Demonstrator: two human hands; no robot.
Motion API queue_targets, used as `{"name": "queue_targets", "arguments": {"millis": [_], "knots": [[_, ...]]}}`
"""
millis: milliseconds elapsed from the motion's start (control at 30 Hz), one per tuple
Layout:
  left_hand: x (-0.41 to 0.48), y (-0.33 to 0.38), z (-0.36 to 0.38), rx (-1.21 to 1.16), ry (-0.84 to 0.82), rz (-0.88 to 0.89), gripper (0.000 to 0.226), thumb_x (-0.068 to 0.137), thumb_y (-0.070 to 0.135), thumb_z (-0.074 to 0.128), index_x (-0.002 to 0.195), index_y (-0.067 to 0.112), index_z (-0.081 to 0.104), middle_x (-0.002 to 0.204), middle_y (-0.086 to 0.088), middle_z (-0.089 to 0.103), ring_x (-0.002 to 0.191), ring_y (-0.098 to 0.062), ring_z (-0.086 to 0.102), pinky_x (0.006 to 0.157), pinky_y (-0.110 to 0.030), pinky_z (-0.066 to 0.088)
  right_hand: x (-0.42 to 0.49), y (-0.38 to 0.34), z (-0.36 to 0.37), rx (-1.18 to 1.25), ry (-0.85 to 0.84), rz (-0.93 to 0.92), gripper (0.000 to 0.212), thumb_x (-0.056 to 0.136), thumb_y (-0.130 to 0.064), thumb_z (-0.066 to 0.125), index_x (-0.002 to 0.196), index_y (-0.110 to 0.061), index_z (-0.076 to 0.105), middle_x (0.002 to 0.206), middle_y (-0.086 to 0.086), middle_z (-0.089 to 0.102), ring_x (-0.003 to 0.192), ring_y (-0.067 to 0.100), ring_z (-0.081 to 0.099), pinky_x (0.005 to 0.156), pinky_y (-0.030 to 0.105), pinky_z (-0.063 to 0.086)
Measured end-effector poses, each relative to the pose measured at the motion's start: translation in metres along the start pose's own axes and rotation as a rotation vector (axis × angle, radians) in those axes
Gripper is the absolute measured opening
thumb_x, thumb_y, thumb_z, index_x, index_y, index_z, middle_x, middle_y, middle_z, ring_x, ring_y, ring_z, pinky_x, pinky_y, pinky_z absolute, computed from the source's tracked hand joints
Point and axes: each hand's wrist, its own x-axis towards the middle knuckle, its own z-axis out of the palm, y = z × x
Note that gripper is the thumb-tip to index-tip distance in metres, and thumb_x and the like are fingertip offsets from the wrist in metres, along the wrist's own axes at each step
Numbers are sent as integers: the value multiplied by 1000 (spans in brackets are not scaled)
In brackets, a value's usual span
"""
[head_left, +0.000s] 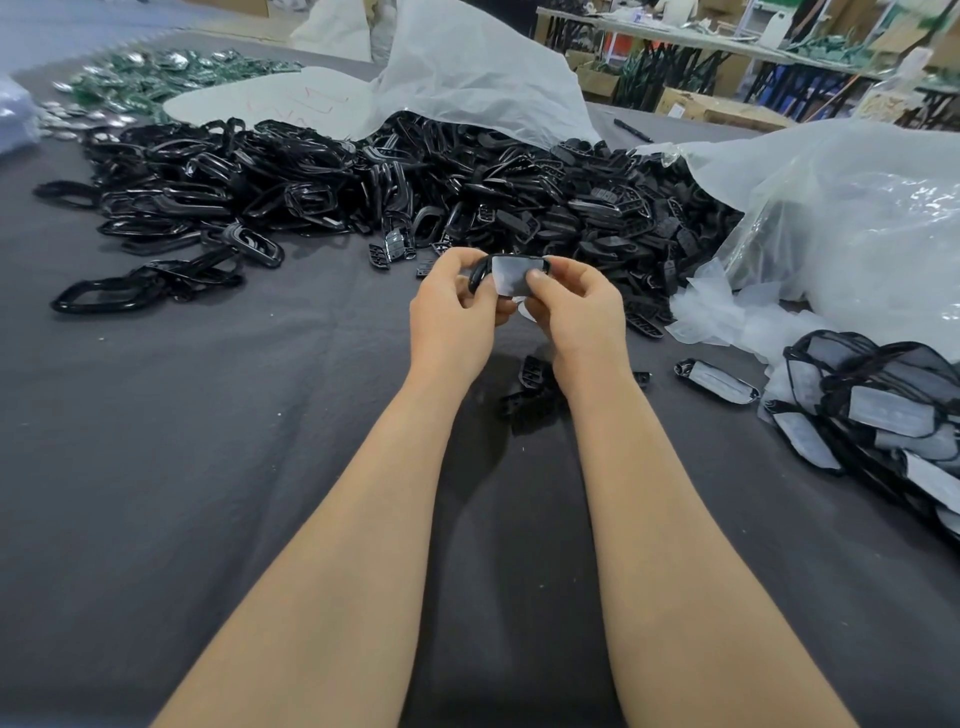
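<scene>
Both of my hands hold one small black plastic frame (479, 271) above the dark grey table cloth (208, 441). A grey film patch (511, 274) covers its face. My left hand (453, 317) grips the frame's left end with curled fingers. On the right side, my right hand (576, 314) pinches the film, thumb pressed on the grey patch. The lower part of the frame is hidden behind my fingers.
A wide heap of black frames and inserts (395, 182) lies beyond my hands. Clear plastic bags (852, 223) sit at the right, with film-covered finished pieces (883, 410) piled below them. A few loose black inserts (530, 387) lie between my forearms. Green and silver parts (140, 83) lie far left.
</scene>
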Motion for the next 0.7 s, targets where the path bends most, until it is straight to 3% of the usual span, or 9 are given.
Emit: {"name": "queue_targets", "arguments": {"millis": [133, 367, 567, 700], "knots": [[0, -1, 0, -1, -7, -20, 29, 96, 4, 50, 91, 33, 51, 76, 2, 66, 66, -1, 67, 77, -24, 57, 2, 0, -2, -48, -28, -20, 17, 89, 0, 60, 83, -16, 59, 81, 0, 62, 74, 10, 59, 66, 16, 52], [3, -3, 0, -18, -6, -47, 21, 96, 5, 52, 103, 26, 53, 76, 0, 68, 65, 0, 67, 78, -26, 58, 2, 0, -3, -26, -48, 1, 17, 89, 0, 61, 83, -16, 60, 81, 1, 63, 73, 11, 61, 65, 17, 53], [2, -3, 0, -65, -10, -49, 27, 96, 6, 52, 91, 32, 54, 71, 1, 69, 66, -2, 68, 70, -20, 57, 2, 0, -3, -27, -45, -3, 16, 91, -2, 59, 84, -16, 57, 84, 2, 62, 75, 12, 62, 66, 18, 54], [2, -2, 2, -73, -3, -52, 10, 101, 20, 46, 100, 24, 56, 74, 0, 70, 69, -7, 70, 71, -23, 58, 2, -1, -2, -30, -14, -18, 16, 90, 0, 59, 83, -15, 56, 81, 3, 60, 73, 12, 60, 62, 15, 52]]}}
